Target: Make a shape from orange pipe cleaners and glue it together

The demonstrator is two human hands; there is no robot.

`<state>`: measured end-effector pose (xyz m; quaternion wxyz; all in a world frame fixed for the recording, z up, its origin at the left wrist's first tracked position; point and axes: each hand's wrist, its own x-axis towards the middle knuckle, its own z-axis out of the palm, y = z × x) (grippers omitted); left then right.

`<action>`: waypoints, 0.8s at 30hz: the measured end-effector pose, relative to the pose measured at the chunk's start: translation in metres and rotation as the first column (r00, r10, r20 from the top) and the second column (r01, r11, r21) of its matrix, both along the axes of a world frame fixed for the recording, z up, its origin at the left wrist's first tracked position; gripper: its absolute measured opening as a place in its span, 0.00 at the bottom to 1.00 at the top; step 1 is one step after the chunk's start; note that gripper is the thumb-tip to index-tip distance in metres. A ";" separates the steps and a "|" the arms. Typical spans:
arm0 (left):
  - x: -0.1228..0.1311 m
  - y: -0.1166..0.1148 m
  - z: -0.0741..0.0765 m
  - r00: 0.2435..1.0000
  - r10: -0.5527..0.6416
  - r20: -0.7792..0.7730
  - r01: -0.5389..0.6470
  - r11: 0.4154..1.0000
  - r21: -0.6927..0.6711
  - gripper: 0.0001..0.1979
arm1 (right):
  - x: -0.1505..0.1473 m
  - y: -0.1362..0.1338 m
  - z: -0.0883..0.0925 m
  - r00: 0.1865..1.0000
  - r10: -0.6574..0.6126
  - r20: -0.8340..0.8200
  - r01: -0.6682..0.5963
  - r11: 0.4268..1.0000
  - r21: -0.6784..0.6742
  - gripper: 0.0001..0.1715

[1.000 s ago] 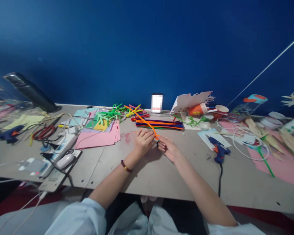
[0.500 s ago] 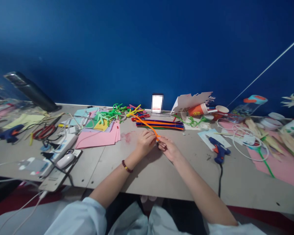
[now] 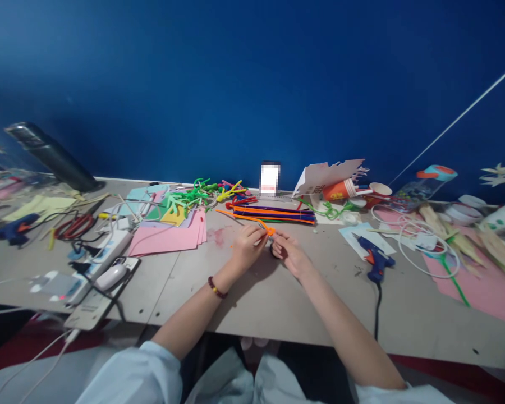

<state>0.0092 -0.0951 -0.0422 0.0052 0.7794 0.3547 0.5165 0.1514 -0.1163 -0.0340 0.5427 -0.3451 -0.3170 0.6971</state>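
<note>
Both my hands meet over the middle of the grey table [image 3: 244, 303]. My left hand [image 3: 247, 247] pinches an orange pipe cleaner [image 3: 252, 219] that is bent into a small loop near the fingertips; its free end runs back and left, low over the table. My right hand [image 3: 289, 252] is closed on the same orange pipe cleaner, and a small dark object shows in its fingers; I cannot make out what it is. A bundle of straight pipe cleaners [image 3: 278, 213] lies just behind my hands.
Pink paper sheets [image 3: 168, 235] and a tangle of green pipe cleaners [image 3: 191, 196] lie at the left. A blue glue gun [image 3: 374, 258] with its black cord sits at the right. A power strip [image 3: 105, 252], paper cups [image 3: 340, 188], white wire [image 3: 421, 241] and a phone [image 3: 270, 177] stand around.
The orange pipe cleaner's free end has swung down from pointing up-left to lying low over the table, and it now curls into a loop at my fingertips. My hands stayed in place.
</note>
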 end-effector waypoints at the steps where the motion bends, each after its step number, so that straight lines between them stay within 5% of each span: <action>1: 0.000 -0.001 0.001 0.999 -0.028 0.019 0.028 0.999 -0.025 0.08 | 0.000 0.000 0.000 1.000 0.010 0.011 -0.010 1.000 0.002 0.17; 7: 0.002 -0.005 0.002 0.967 -0.183 0.179 0.221 0.949 -0.224 0.09 | 0.002 -0.001 0.000 1.000 0.006 0.002 -0.006 1.000 -0.005 0.15; 15: 0.003 -0.005 0.004 0.942 -0.165 0.291 0.265 0.899 -0.349 0.11 | 0.003 -0.001 0.001 1.000 -0.014 -0.001 0.014 1.000 0.003 0.15; 24: 0.007 0.000 0.005 0.812 -0.082 0.578 0.476 0.666 -0.574 0.15 | 0.004 0.003 -0.003 0.973 -0.124 0.196 0.109 0.990 0.086 0.18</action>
